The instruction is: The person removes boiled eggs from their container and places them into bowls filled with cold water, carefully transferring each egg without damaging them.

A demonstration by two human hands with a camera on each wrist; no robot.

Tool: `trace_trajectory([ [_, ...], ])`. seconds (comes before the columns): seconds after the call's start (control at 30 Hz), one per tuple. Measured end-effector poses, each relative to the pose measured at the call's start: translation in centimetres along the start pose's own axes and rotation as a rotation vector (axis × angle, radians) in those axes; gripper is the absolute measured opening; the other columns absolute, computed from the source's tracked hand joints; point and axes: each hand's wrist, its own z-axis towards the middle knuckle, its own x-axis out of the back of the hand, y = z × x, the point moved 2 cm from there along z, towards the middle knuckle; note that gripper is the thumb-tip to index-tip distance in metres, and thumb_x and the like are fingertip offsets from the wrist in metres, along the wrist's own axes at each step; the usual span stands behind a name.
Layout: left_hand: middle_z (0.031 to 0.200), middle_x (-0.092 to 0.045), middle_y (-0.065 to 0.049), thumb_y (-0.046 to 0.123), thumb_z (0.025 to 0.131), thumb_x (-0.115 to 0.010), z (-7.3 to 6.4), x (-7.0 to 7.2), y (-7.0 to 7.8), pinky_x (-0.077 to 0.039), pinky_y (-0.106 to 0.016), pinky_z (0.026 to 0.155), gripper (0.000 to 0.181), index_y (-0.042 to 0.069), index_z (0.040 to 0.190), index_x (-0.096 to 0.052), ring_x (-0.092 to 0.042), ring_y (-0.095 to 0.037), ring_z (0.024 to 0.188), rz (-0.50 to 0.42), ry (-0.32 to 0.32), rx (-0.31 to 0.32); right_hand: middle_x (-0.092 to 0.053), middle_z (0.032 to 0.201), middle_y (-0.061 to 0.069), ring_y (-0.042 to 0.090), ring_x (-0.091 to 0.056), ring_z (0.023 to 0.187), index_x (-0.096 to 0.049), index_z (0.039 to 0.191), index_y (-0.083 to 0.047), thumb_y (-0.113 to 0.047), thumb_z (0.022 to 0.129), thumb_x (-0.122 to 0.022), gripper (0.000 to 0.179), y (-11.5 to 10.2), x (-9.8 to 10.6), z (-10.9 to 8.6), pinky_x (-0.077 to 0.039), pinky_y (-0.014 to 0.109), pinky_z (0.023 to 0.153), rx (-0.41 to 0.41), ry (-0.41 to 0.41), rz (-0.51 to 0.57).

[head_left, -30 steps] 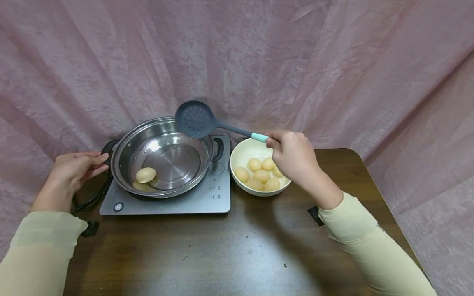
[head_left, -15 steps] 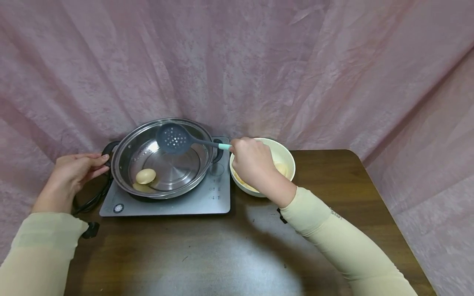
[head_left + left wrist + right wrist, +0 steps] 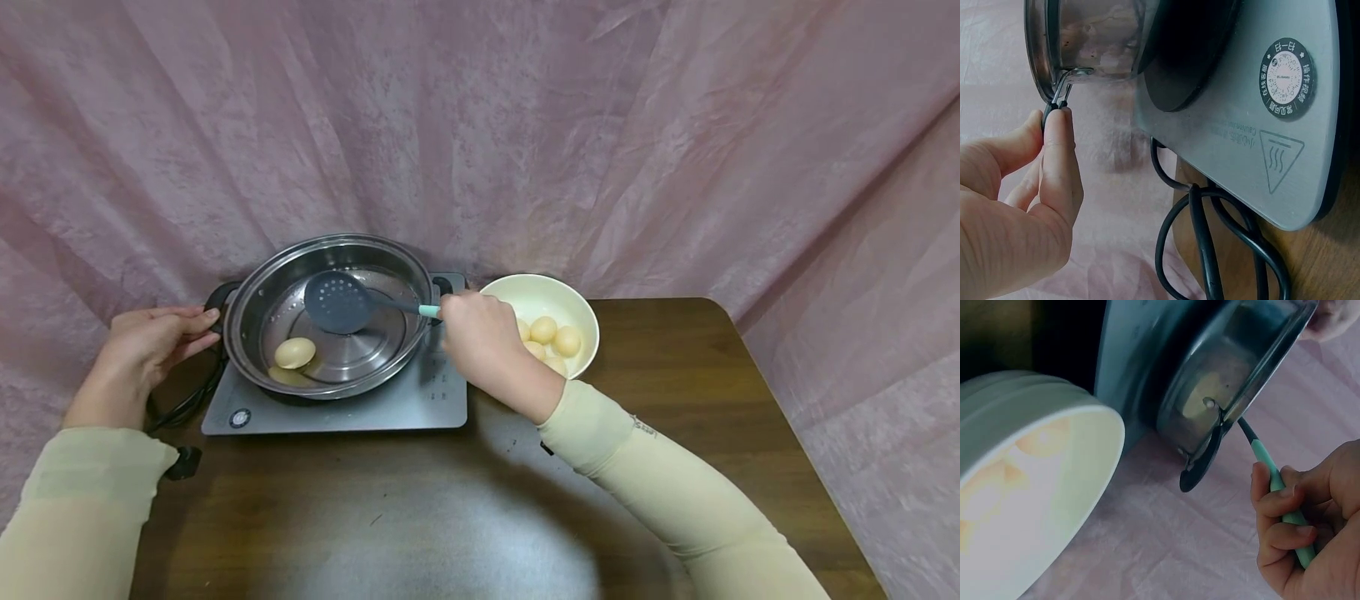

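My left hand (image 3: 153, 342) pinches the black side handle (image 3: 220, 302) of a steel pot (image 3: 251, 367) between thumb and fingers; the left wrist view shows this grip up close. One pale egg (image 3: 295, 353) lies in the pot's shallow clear water, toward the near left. My right hand (image 3: 487, 337) grips the mint-green handle (image 3: 1294, 519) of a skimmer, its fingers curled round it. The skimmer's dark grey perforated head (image 3: 339, 302) is over the pot's inside, behind and right of the egg and apart from it. Whether the head touches the water, I cannot tell.
The pot stands on a silver induction cooker (image 3: 405, 412). To its right is a cream bowl (image 3: 588, 333) with several eggs (image 3: 567, 341), partly hidden by my right hand. Black cables (image 3: 1197, 231) lie left of the cooker. A pink curtain (image 3: 480, 133) hangs behind the wooden table (image 3: 675, 358).
My right hand has carried the skimmer left and down, from above the pot's right rim to over its middle. The left hand stays on the pot handle, and the egg has not moved.
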Motion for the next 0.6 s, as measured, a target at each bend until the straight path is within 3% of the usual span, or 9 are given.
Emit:
trace_trajectory([
  [0.23, 0.074, -0.065, 0.004, 0.004, 0.071, -0.08, 0.1, 0.1, -0.1, -0.062, -0.026, 0.068, 0.016, 0.016, 0.075, -0.071, -0.07, -0.012, 0.068, -0.056, -0.027, 0.006, -0.06, 0.067, -0.001, 0.021, -0.056, 0.057, -0.064, 0.073, -0.021, -0.01, 0.075, -0.063, 0.011, -0.6, -0.2, 0.0, -0.045, 0.035, 0.04, 0.019, -0.012, 0.032],
  [0.6, 0.078, -0.065, 0.006, 0.009, 0.069, -0.083, -0.1, 0.4, -0.1, -0.061, -0.025, 0.073, 0.017, 0.019, 0.078, -0.071, -0.07, -0.01, 0.073, -0.026, -0.032, -0.001, -0.062, 0.072, -0.004, 0.017, -0.056, 0.058, -0.068, 0.081, -0.02, -0.017, 0.084, -0.063, 0.007, -1.8, 0.1, -0.8, -0.045, 0.035, 0.042, 0.079, -0.072, 0.091],
])
